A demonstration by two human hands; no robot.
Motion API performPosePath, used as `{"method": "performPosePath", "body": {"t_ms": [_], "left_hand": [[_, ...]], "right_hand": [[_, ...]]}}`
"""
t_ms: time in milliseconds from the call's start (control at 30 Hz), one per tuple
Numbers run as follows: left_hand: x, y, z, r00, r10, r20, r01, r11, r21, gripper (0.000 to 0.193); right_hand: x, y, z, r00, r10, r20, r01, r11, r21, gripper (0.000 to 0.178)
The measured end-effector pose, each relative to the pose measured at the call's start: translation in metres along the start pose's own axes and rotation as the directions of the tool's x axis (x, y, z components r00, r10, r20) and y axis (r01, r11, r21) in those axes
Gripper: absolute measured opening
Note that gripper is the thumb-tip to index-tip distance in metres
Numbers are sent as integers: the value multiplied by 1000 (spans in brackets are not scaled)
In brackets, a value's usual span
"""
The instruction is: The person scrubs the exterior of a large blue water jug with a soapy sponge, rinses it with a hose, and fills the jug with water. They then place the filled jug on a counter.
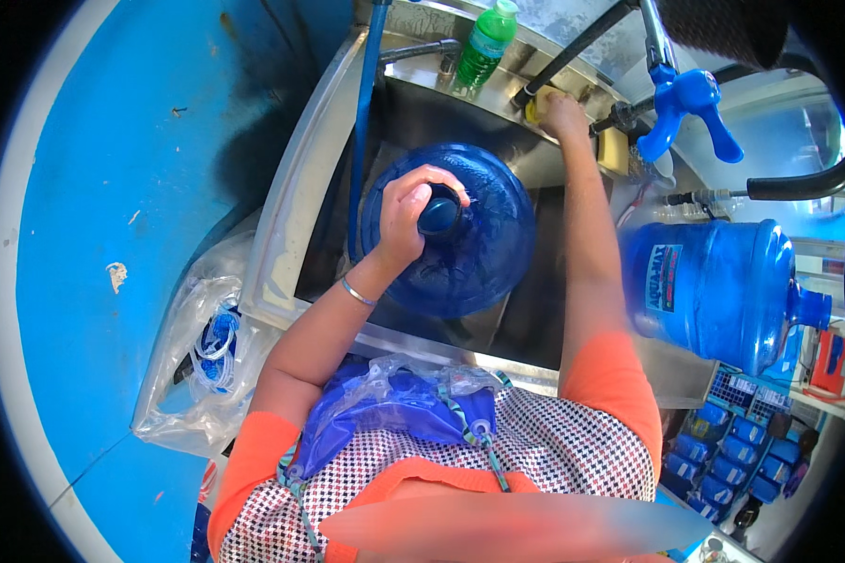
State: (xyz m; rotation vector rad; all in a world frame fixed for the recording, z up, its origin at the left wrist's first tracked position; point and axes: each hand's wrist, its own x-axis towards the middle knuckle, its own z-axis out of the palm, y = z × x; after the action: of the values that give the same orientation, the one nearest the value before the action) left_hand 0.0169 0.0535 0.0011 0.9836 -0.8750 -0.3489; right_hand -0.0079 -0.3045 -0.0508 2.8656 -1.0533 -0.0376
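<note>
Your left hand (411, 214) grips the jug (451, 230) by its neck, upright in the sink (291, 235); your right hand (561, 113) closes on a yellow sponge (537, 105) at the back ledge. Scrubbing looks not yet begun.

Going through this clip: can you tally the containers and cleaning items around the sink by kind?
Large blue water jugs: 2, one upright in the steel sink gripped at the neck by the left hand, one lying on its side on the right
Green bottle: 1
Yellow sponge under the right hand: 1
Clear plastic bag: 1
Total: 5
</note>
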Motion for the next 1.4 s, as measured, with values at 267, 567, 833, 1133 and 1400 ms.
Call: {"method": "performPosePath", "body": {"t_ms": [267, 567, 833, 1133, 1400], "left_hand": [[23, -8, 24, 923, -88, 374, 156, 976, -154, 37], [54, -59, 56, 992, -13, 127, 32, 989, -145, 33], [92, -87, 94, 922, 26, -385, 135, 913, 384, 24], [82, -64, 118, 983, -41, -178, 118, 886, 449, 46], [78, -71, 123, 990, -2, -141, 63, 900, 430, 45]], "right_hand": [[-69, 8, -11, 981, -186, -59, 185, 791, 584, 46], [-164, -31, -62, 767, -462, -445, 641, 585, 497, 46], [-233, -36, -69, 951, -154, -268, 292, 734, 613, 25], [-215, -24, -60, 895, 76, -440, 136, 893, 430, 11], [-213, -18, -44, 881, 73, -467, 109, 929, 352, 17]]}}
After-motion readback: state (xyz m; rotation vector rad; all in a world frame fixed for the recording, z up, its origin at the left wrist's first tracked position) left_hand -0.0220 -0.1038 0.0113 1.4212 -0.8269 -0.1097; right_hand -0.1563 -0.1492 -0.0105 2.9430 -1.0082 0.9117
